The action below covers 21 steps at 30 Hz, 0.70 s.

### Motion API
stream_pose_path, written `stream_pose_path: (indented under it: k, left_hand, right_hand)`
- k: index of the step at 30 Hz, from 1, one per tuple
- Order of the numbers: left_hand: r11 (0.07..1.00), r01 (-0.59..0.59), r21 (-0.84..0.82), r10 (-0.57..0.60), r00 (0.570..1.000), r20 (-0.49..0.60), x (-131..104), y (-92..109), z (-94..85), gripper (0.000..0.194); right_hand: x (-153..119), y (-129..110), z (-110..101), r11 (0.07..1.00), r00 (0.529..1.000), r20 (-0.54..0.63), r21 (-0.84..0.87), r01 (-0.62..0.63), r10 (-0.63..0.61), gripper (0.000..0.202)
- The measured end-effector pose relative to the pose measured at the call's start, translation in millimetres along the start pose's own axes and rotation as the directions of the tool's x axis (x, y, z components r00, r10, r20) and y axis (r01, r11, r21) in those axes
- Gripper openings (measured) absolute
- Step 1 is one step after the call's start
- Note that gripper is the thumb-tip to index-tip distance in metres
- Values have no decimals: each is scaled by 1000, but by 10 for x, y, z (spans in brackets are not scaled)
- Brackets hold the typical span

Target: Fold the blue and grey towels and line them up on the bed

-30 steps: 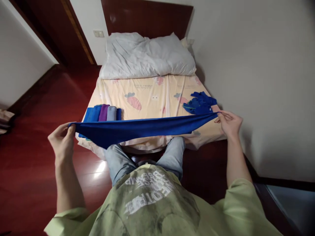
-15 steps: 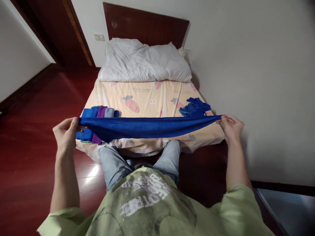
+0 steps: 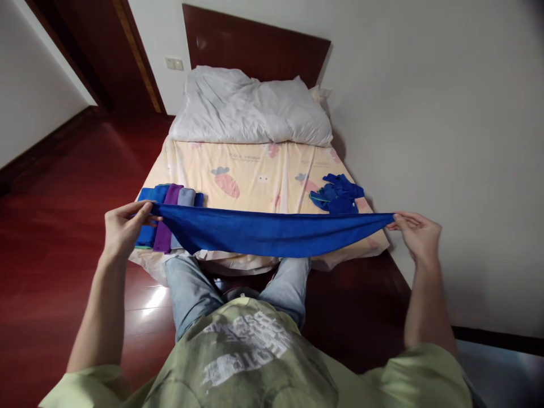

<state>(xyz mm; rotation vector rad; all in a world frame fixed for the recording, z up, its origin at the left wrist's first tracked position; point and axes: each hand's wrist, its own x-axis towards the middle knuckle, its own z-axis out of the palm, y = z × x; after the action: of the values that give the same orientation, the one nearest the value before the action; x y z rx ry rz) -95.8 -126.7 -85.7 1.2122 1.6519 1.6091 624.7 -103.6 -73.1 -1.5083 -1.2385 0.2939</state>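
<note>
A blue towel [image 3: 272,232] hangs stretched sideways in the air between my two hands, above the near end of the bed. Its left upper corner is pinched by my left hand [image 3: 127,224], thumb on top. At the opposite corner my right hand [image 3: 419,232] grips it between thumb and fingers. Behind the towel's left end lie several folded cloths [image 3: 172,195] in blue, purple and grey, partly hidden by it. A crumpled heap of blue cloths [image 3: 340,190] rests on the right side of the bed.
The bed has a cream sheet [image 3: 255,164] printed with carrots. A white quilt [image 3: 250,107] is bunched against the dark wooden headboard [image 3: 255,42]. A wall [image 3: 446,141] runs along the right, and a dark red floor [image 3: 63,238] lies to the left.
Both hands have shifted right and a little lower in view with the towel between them. The towel's lower edge now hangs further down, and more of the folded cloths shows.
</note>
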Motion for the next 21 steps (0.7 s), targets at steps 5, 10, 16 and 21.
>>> stream_pose_path:
  k: [5,10,16,21]
  left_hand:
    - [998,12,54,-16,997,78,193,-18,155,53]
    - [993,113,-29,-106,977,185,512,-111,564,50]
    - [985,134,-107,-115,979,168,1195,-238,1293,33]
    - [995,-28,-91,37,994,100,1703,-160,1531,31]
  right_hand:
    - [168,192,-92,999,1000,28,-31,15,-14,35]
    - [440,415,122,996,997,7,51,-77,77,42]
    - [994,608,768,967,966,-127,153,-204,224,25]
    - [1400,656,1110,972,933,-318,214,-100,167,17]
